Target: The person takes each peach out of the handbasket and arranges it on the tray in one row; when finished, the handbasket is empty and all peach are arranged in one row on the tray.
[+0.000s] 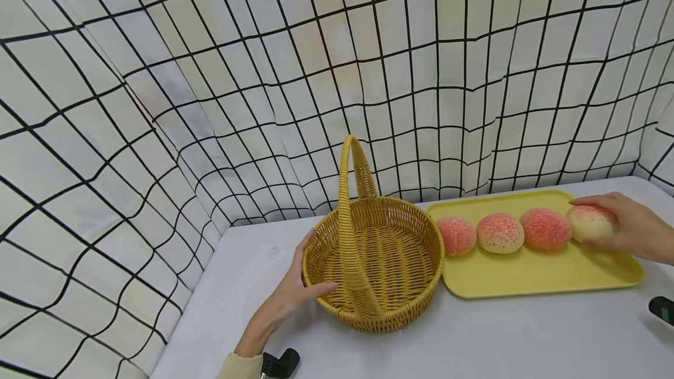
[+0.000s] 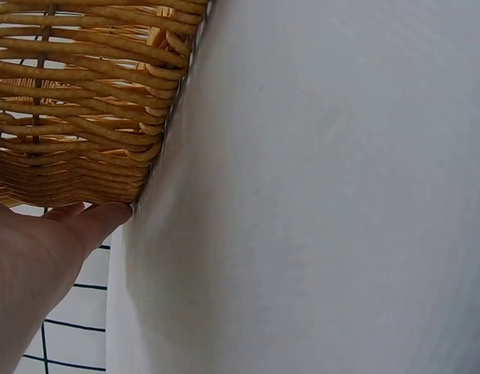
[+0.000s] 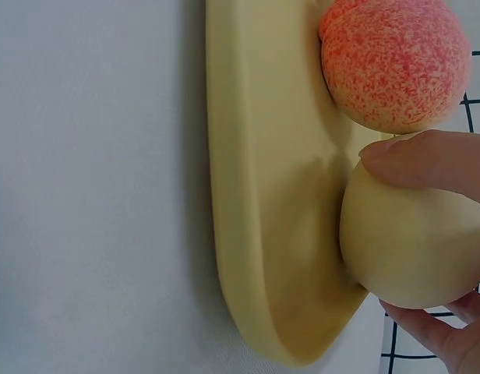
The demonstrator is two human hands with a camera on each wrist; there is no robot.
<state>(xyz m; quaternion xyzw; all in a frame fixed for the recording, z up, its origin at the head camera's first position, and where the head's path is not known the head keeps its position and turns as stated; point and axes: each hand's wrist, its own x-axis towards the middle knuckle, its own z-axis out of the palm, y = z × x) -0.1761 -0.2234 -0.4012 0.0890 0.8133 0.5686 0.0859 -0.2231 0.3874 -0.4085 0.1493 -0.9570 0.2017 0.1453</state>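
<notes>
My left hand (image 1: 295, 286) holds the near left side of a yellow wicker basket (image 1: 421, 303), thumb over the rim and fingers along the outside wall. The basket stands upright on the table with its tall handle arched over it. In the left wrist view, the fingertips meet the lower edge of the woven wall (image 2: 84, 132). My right hand (image 1: 634, 227) grips the rightmost peach (image 1: 587, 224), a pale one with a pink top, over a yellow tray (image 1: 537, 279). Thumb and fingers span this pale peach (image 3: 411, 234) in the right wrist view.
Three more peaches line up leftward on the tray: a red one (image 1: 545, 230), a speckled one (image 1: 500, 233) and a pink one (image 1: 456, 235) beside the basket rim. Black-gridded white cloth (image 1: 400, 75) rises behind the white table (image 1: 505, 332).
</notes>
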